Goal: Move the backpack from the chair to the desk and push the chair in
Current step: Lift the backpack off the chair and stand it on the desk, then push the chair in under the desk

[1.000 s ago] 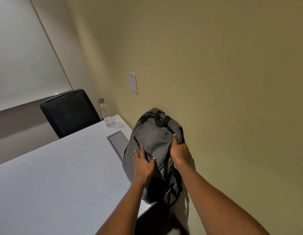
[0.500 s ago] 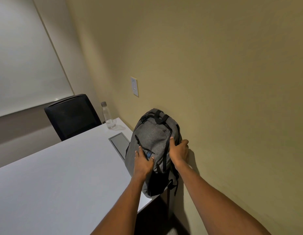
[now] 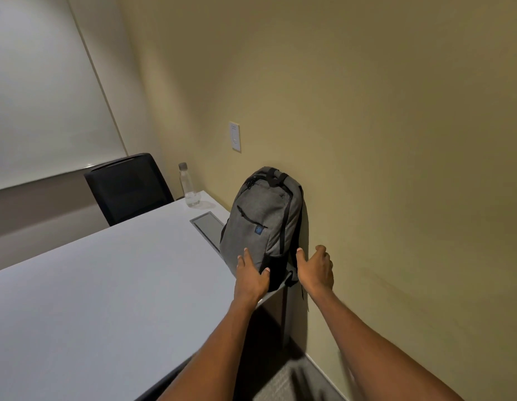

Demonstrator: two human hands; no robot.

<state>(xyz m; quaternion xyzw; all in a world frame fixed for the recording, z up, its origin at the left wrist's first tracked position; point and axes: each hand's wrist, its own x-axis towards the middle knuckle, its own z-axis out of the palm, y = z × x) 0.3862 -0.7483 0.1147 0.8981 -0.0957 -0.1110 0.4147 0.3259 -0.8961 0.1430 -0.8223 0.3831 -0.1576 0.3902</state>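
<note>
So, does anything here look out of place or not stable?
Slightly. The grey backpack stands upright at the corner of the white desk, leaning on the wall, its base near the edge and a strap hanging over. The water bottle stands upright; nothing is spilled.

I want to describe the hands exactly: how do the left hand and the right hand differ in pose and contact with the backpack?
The left hand lies spread on the lower front of the grey backpack, over the desk; the right hand is beside the bag's edge, past the desk, near the wall. The left touches the fabric; whether the right touches is unclear. Both are open, gripping nothing.
</note>
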